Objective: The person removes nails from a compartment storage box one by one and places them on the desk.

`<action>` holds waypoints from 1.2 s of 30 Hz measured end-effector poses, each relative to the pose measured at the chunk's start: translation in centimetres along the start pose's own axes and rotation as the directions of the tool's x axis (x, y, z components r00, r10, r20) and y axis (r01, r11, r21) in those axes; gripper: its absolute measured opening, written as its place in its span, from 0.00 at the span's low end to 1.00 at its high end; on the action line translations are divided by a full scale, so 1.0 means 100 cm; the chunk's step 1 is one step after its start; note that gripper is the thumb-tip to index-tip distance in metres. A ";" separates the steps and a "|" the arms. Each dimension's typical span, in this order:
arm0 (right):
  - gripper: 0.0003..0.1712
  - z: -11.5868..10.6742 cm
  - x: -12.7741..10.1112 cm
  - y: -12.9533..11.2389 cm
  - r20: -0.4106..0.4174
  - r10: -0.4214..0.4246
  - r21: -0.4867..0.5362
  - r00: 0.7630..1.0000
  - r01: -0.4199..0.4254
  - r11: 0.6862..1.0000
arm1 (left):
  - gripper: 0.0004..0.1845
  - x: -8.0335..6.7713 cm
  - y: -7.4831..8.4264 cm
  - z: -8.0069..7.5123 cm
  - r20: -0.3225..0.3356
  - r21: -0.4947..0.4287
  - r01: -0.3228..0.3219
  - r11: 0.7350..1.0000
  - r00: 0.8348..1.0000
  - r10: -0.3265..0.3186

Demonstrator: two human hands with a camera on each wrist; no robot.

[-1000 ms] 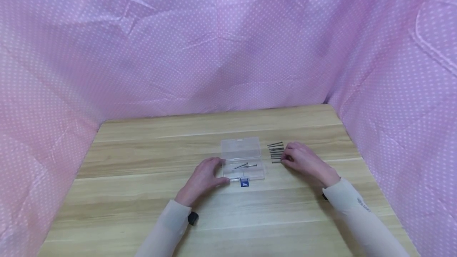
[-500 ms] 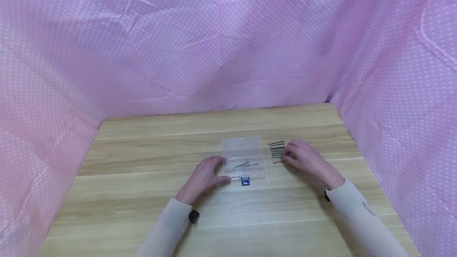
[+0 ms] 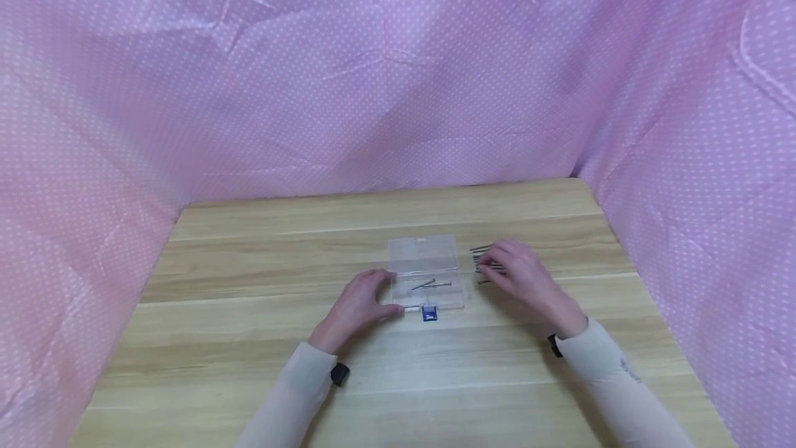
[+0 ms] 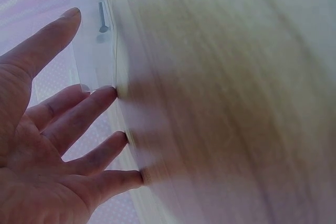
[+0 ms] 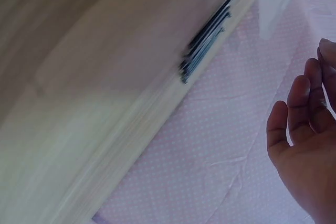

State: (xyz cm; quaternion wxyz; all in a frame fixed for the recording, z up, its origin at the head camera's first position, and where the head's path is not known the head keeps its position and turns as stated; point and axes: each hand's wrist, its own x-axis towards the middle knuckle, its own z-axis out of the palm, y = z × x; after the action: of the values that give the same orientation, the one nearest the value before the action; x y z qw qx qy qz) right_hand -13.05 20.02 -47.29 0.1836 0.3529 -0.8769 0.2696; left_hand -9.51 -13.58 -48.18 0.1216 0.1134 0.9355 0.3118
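Observation:
A clear plastic box (image 3: 449, 299) lies with its lid (image 3: 423, 253) folded back, and a few nails (image 3: 430, 285) rest inside. My left hand (image 3: 353, 306) holds the box's left end, thumb at the near edge and fingers at the far side. In the left wrist view a fingertip meets the box's corner. My right hand (image 3: 522, 278) is raised above the loose nails (image 5: 207, 35) right of the box. Its thumb and index fingertips come together, seemingly on a nail seen as a thin dark line in the head view; the right wrist view cuts the fingertips off.
The box stands on a wood-grain table (image 3: 249, 365). A blue latch or label (image 3: 430, 314) sits at its front edge. Pink dotted cloth (image 3: 298, 88) hangs behind and on both sides of the table.
My right hand has lifted from the loose nails and shifted left toward the box, over the row of nails. The left hand stays at the box's left end.

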 end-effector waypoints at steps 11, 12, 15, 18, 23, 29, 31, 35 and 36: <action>0.08 0.018 0.015 -0.016 -0.008 -0.038 0.066 0.999 0.039 0.997 | 0.36 -0.001 -0.001 0.001 -0.017 -0.006 -0.004 1.000 1.000 0.004; 0.08 0.020 0.016 -0.017 -0.001 -0.040 0.069 0.999 0.040 0.997 | 0.36 -0.001 -0.001 0.002 -0.018 -0.003 -0.006 1.000 1.000 0.006; 0.07 0.026 0.020 -0.022 0.042 -0.031 0.076 0.999 0.027 0.997 | 0.35 -0.001 -0.001 0.002 -0.023 0.007 -0.018 1.000 1.000 0.018; 0.07 0.031 0.024 -0.028 0.107 -0.008 0.079 0.994 0.000 0.997 | 0.35 -0.001 -0.001 0.003 -0.023 0.013 -0.023 1.000 0.999 0.023; 0.06 0.039 0.031 -0.034 0.182 -0.015 0.042 0.983 0.007 0.999 | 0.35 -0.001 -0.001 0.004 -0.028 0.006 -0.023 1.000 0.999 0.023; 0.04 0.044 0.039 -0.037 0.251 -0.045 0.010 0.967 0.044 0.999 | 0.35 -0.001 -0.001 0.004 -0.024 0.014 -0.025 1.000 0.999 0.026; 0.04 0.045 0.041 -0.037 0.270 -0.043 0.010 0.962 0.042 0.999 | 0.35 0.000 -0.001 0.004 -0.026 0.017 -0.029 0.999 0.999 0.030; 0.03 0.046 0.046 -0.038 0.312 -0.037 0.006 0.949 0.037 0.999 | 0.34 0.000 -0.001 0.004 -0.029 0.017 -0.033 0.999 0.999 0.033; 0.03 0.046 0.047 -0.038 0.323 -0.031 0.007 0.946 0.030 1.000 | 0.34 0.000 -0.001 0.004 -0.029 0.016 -0.033 0.999 0.999 0.033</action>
State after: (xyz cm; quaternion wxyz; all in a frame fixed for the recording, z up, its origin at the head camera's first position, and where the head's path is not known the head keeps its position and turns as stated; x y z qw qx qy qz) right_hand -14.15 12.53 -47.23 0.0410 0.4060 -0.8893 0.2064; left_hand -9.38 -13.45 -48.52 0.1019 0.1252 0.9375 0.3083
